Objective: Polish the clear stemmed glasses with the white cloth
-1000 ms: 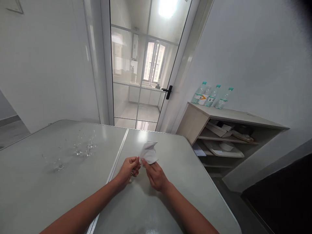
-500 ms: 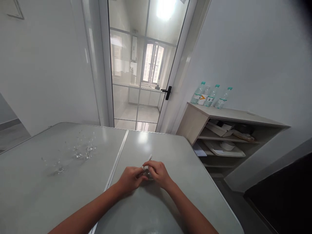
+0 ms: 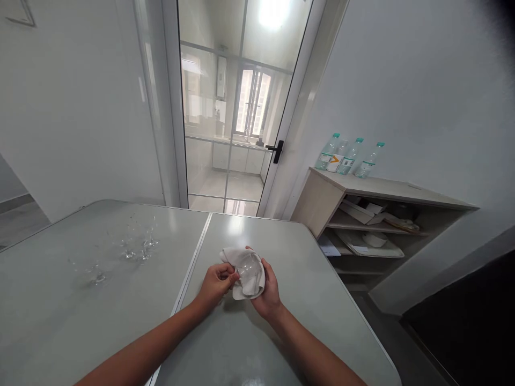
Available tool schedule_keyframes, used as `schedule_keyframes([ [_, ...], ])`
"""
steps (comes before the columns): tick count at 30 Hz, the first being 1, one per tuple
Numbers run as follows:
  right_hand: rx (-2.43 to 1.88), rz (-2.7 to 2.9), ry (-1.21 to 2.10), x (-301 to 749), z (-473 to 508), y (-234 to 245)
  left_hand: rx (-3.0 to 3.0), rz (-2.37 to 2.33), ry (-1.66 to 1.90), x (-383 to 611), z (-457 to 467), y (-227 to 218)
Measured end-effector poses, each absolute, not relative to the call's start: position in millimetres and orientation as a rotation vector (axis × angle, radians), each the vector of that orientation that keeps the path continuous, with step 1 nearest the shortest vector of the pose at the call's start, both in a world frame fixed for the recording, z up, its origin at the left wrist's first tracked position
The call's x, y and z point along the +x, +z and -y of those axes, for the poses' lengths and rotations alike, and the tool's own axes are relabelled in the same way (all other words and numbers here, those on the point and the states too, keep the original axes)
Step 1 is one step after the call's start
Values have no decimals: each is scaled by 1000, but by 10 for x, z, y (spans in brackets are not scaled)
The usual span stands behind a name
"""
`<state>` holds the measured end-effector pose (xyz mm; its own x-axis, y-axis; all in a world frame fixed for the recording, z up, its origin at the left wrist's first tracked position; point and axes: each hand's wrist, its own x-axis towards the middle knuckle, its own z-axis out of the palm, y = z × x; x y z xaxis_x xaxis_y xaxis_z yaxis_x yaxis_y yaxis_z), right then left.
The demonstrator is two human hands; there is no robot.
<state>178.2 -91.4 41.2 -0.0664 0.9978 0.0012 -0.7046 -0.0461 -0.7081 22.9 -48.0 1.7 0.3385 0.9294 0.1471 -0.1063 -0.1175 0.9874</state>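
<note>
1. Wiping under way, by the look of it: right hand point(image 3: 267, 292) cups a white cloth point(image 3: 252, 284) around a clear glass point(image 3: 248, 266), held just above the table point(image 3: 289, 332) beside its middle seam.
2. Left hand point(image 3: 217, 283) pinches the near end of the clear glass between thumb and fingertips. Which part it grips, I cannot tell.
3. Judged part-done: this piece sits in the cloth, not yet set down. Other glasses point(image 3: 139, 246) stand well apart on the left leaf, untouched.
4. Against half a second ago: both hands were then closed together over the bundle, with only a sliver of cloth showing. Now they have parted, the cloth lies open and the glass shows.
</note>
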Motion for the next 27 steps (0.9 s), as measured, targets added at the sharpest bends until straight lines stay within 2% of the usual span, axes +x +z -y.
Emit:
schedule_keyframes([
  [4,-722,851,1248,1755,982,312,1274,-822,1067,258,511,115],
  [8,-1010,1453,642,1913,919,126,1234,-856,1084,234,557,267],
  [10,-955,1838,292,2016,839,83,1240,-886,1082,224,559,287],
  [13,-861,2117,-146,2130,734,145,1336,-909,1065,225,553,252],
  [16,-825,2214,-349,2155,725,301,1543,-895,1115,231,568,199],
  [20,-1004,2179,-184,2088,809,455,1954,-964,1112,193,601,153],
  [27,-1234,1712,704,2013,828,452,2543,-768,1038,18,545,131],
])
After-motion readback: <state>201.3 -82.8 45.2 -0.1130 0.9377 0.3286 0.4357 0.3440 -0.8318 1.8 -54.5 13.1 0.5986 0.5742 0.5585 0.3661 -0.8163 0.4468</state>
